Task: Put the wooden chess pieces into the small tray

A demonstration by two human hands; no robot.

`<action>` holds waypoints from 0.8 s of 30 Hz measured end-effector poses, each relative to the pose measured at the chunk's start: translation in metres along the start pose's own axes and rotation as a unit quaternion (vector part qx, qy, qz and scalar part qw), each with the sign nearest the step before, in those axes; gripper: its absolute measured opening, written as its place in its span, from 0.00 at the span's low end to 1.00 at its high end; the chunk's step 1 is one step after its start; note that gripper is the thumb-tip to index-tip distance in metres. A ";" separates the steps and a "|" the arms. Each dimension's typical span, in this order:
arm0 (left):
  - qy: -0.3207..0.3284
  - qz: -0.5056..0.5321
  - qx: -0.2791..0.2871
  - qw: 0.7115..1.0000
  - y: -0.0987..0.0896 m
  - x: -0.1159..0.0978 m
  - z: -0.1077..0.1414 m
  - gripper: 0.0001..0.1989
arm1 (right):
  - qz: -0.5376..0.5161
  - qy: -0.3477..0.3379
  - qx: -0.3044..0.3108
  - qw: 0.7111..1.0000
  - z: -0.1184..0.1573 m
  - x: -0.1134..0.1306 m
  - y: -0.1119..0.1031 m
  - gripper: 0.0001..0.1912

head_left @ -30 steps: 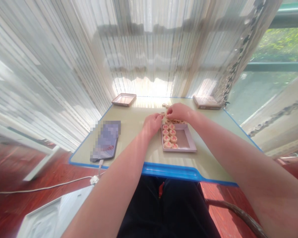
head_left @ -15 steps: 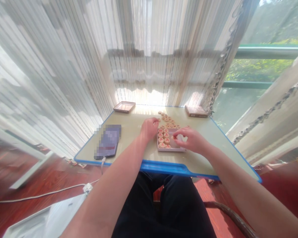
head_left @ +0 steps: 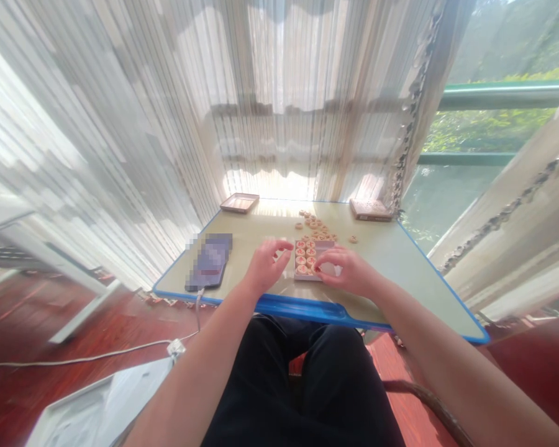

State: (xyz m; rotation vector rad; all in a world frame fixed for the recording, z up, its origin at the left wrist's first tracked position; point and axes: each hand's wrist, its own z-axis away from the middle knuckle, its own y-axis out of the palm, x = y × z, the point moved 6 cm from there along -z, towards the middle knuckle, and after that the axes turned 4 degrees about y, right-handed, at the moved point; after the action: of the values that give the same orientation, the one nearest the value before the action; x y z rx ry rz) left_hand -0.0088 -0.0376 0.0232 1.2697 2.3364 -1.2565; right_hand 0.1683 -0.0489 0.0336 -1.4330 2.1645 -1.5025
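Observation:
A shallow box (head_left: 307, 278) stands near the table's front edge, with round wooden pieces (head_left: 300, 252) bearing red characters in two columns at its left side. My right hand (head_left: 342, 267) reaches over the box's right part, thumb and fingertips pinched at the lower end of the second column, on a piece mostly hidden by the fingers. Left of the box, my left hand (head_left: 266, 264) hovers with thumb and fingers apart and nothing between them. Loose round pieces (head_left: 314, 223) lie scattered behind the box, and a single piece (head_left: 353, 239) lies to their right.
A phone (head_left: 212, 261) with a cable lies at the left of the blue-edged table (head_left: 400, 279). At the back stand an open tray (head_left: 240, 203) on the left and a flat box (head_left: 371, 210) on the right. Curtains hang behind.
My left hand has drawn back toward me and left from behind the box's corner, and its fingers have opened. My right hand has moved lower and left within the box. The view has shifted slightly.

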 end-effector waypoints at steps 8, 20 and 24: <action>0.058 -0.049 0.007 0.997 0.003 -0.011 0.000 0.07 | -0.008 -0.007 0.000 1.000 0.000 -0.002 0.007 0.05; 0.151 -0.041 0.083 0.984 0.017 -0.028 0.007 0.08 | 0.002 0.012 0.003 1.000 0.001 -0.006 0.008 0.05; 0.147 -0.052 0.090 0.984 0.019 -0.026 0.008 0.07 | 0.002 0.017 0.016 1.000 0.002 -0.013 0.012 0.06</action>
State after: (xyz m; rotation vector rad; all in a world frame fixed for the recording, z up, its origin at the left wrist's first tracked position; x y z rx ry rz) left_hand 0.0199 -0.0541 0.0211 1.4992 2.5694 -1.4259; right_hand 0.1693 -0.0397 0.0185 -1.4030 2.1498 -1.5653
